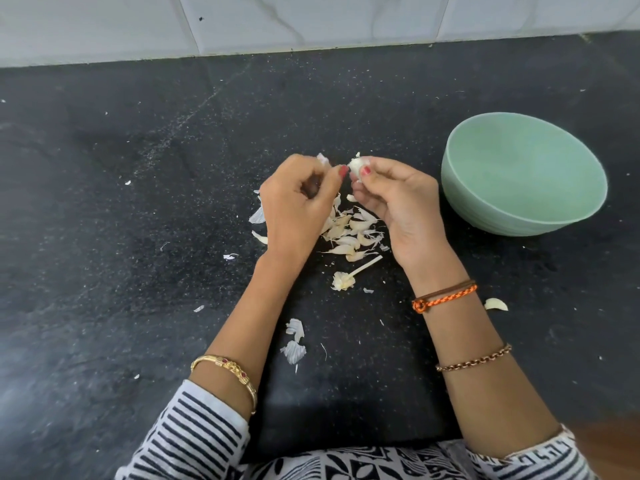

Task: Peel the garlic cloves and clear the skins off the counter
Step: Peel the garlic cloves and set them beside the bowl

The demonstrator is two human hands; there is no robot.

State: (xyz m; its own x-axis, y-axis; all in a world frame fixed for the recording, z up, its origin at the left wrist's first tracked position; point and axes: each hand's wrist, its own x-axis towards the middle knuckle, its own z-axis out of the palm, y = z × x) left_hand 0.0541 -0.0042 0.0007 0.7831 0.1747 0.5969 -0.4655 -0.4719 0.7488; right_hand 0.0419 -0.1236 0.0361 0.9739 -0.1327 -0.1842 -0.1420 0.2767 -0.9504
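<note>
You are mid-peel: your right hand [391, 199] pinches one clove [357, 165] between thumb and fingertips, held up off the counter [138, 202], and your left hand [298, 199] is closed on a flake of skin [323, 159] just beside that clove, its thumb touching it. I judge that the skin is partly off, though how much clings on the far side is hidden. The next move calls for a small pull away from the pinch while the right fingers turn the clove to bare whatever is left; then the clove wants to go in the bowl [523, 174], which sits to the right of your grip and looks empty. Directly below the grip lies one pile [349, 233] of cloves and skins, too tangled to count. Nearer you than the pile is one stem [349, 277] with its root end; one loose clove [496, 304] lies right of your right wrist, and about two larger skins [294, 341] lie between your forearms. Clearing has not begun.
</note>
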